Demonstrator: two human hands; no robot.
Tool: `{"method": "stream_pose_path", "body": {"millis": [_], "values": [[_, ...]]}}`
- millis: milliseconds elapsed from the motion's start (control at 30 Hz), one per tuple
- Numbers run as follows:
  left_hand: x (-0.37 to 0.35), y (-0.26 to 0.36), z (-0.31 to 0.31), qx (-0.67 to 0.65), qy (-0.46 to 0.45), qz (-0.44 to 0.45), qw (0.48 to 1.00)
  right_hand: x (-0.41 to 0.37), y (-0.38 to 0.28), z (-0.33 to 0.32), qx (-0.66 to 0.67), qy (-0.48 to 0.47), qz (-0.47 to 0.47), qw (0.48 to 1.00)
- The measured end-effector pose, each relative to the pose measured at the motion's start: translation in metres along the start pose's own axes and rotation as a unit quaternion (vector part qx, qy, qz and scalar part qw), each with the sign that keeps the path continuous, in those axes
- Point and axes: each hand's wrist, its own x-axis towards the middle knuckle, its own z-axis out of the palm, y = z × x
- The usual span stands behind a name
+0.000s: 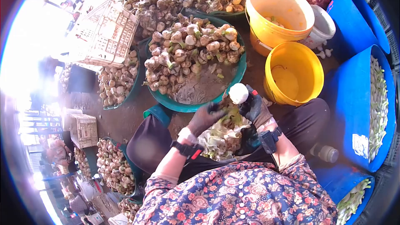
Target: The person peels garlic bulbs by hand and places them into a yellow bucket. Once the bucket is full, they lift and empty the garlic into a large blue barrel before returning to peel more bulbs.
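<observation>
A clean white garlic bulb [238, 93] is in my gloved right hand [255, 109], its fingers closed round the bulb's right side. My gloved left hand [205, 118] is just to the left with curled fingers, and I cannot make out what is in them. Brownish peelings [227, 110] hang or lie between the two hands. Below them, a heap of pale skins and leaves [218, 141] lies between my legs. Ahead stands a green tub [196, 107] of muddy garlic bulbs [179, 54] with murky water showing at its front.
A yellow bucket [293, 75] stands close to my right hand, and another yellow bucket [279, 10] behind it. Blue barrels [348, 100] with pale green stems line the right side. White crates [104, 33] and more tubs of bulbs [116, 166] are on the left.
</observation>
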Motion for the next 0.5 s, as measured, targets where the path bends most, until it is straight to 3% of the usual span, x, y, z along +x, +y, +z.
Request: {"method": "stream_pose_path", "body": {"millis": [100,233,400,500], "values": [[0.016,0.032,0.028,0.034,0.178,0.098,0.979,0.011,0.018,0.002,0.011,0.068,-0.065,0.996],[0.025,0.019,0.047,0.013,0.21,0.188,0.959,0.002,0.018,0.002,0.018,0.155,-0.089,0.984],[0.016,0.023,0.047,0.08,0.239,0.224,0.941,0.002,0.02,0.002,-0.033,0.127,-0.106,0.986],[0.023,0.007,0.035,-0.013,0.232,0.161,0.959,-0.004,0.024,0.022,-0.028,0.159,-0.084,0.983]]}}
